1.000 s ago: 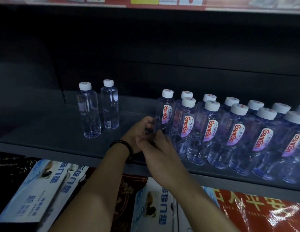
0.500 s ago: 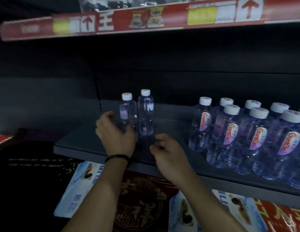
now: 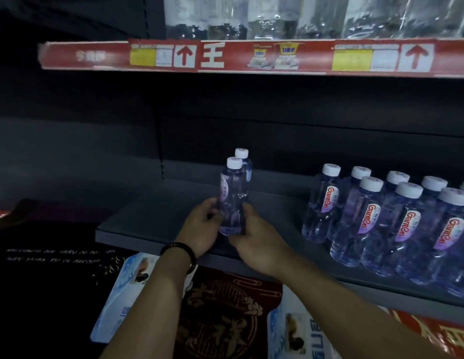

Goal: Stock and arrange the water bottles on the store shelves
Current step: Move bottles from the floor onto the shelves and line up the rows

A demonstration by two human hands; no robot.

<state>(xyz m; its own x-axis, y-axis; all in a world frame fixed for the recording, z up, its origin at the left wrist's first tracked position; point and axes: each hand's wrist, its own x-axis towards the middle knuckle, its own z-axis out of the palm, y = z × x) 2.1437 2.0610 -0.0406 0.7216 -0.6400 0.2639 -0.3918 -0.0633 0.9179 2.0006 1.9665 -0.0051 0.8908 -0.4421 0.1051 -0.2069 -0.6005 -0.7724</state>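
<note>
My left hand (image 3: 199, 226) and my right hand (image 3: 254, 244) meet at the centre of the frame, both closed around the lower part of the front bottle (image 3: 232, 200), one hand on each side of it. The fingers of my left hand curl against its left flank, my right thumb presses its right flank, and its base sits at or just above the grey shelf (image 3: 153, 221) — I cannot tell whether it touches. A dark bracelet (image 3: 177, 248) circles my left wrist.

Directly behind the front bottle stands a second bottle (image 3: 245, 164), nearly hidden, with only its white cap and shoulder showing above and to the right of the first. Both are clear with white caps, and the front one shows part of a pale label turned toward the left.

To the right of my hands, apart from this pair, the row of labelled bottles (image 3: 368, 216) runs off the right edge of the frame in two ranks, red lettering on pale labels facing me. The stretch of shelf to the left of my hands is bare and dark.

Above, across the upper part of the frame, a red price strip (image 3: 225, 57) with yellow and white tags and red arrows fronts the upper shelf, where the bases of large clear bottles (image 3: 264, 16) stand. Below the shelf edge, at the bottom of the frame, lie printed cartons (image 3: 122, 294) — pale blue ones and a dark red one.
</note>
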